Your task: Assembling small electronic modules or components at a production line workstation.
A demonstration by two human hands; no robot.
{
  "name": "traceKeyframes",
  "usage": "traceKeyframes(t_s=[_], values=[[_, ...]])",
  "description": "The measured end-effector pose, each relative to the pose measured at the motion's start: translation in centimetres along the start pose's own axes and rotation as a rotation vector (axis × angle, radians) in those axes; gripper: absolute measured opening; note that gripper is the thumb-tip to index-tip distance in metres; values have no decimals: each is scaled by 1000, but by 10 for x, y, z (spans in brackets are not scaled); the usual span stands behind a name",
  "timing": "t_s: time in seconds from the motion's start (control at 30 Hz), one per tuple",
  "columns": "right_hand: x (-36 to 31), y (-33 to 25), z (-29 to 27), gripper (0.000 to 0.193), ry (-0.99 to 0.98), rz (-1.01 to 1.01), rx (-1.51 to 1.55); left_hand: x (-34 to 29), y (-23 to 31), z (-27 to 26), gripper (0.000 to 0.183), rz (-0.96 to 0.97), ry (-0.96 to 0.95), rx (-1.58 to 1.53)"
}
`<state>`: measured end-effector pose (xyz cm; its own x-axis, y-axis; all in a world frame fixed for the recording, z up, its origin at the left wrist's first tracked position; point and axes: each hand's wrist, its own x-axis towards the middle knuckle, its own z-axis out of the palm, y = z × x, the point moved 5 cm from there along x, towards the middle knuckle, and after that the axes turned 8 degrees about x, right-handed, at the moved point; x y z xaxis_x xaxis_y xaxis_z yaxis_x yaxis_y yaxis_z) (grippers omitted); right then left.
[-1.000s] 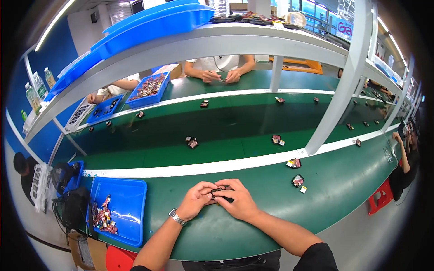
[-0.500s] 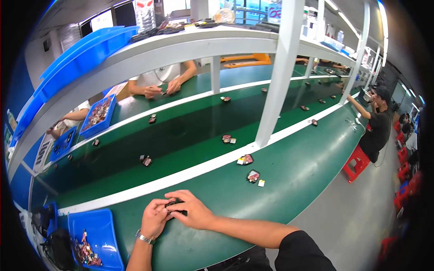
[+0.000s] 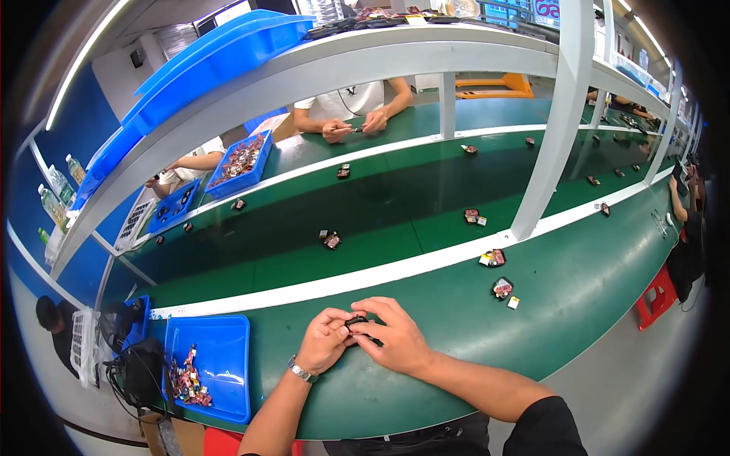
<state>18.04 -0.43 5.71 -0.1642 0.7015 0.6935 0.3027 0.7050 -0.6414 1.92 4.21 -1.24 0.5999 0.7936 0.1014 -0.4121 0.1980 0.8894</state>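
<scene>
Above the near green bench, my left hand [image 3: 322, 340] and my right hand [image 3: 395, 338] meet around a small black plastic part [image 3: 355, 322]. Fingertips of both hands grip it from either side and cover most of it. A blue tray [image 3: 230, 353] sits left of my hands, with a heap of small reddish and gold parts [image 3: 188, 378] inside. To the right of my hands lies a black case with a reddish board [image 3: 502, 287], next to a small white-and-yellow piece [image 3: 513, 302]. Another such case [image 3: 493, 258] rests a little farther back.
Beyond a white rail [image 3: 395, 269] runs a dark green belt [image 3: 380, 205] carrying several similar small assemblies. A white post [image 3: 553, 144] rises right of centre. Across the belt, a person's hands [image 3: 353, 128] hold a small part beside a filled blue bin [image 3: 262, 161]. Black cables [image 3: 141, 372] lie at far left.
My view has swung to the left, so the bench and tray appear farther right. Both hands keep hold of the black part, with little change in finger position.
</scene>
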Motion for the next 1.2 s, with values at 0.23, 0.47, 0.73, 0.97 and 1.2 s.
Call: traceKeyframes(t_s=[0.23,0.47,0.73,0.97,1.2], values=[[1,5,-2,23,16,33,23,5,2,4,23,5,-14,7],[0,12,3,23,-38,93,49,7,0,8,24,19,85,56],[7,15,0,24,-31,104,-30,8,2,5,27,-64,198,138],[7,12,2,18,8,-24,-144,7,4,9,28,-83,207,115],[8,6,6,23,5,4,-210,5,3,8,27,-111,216,154]])
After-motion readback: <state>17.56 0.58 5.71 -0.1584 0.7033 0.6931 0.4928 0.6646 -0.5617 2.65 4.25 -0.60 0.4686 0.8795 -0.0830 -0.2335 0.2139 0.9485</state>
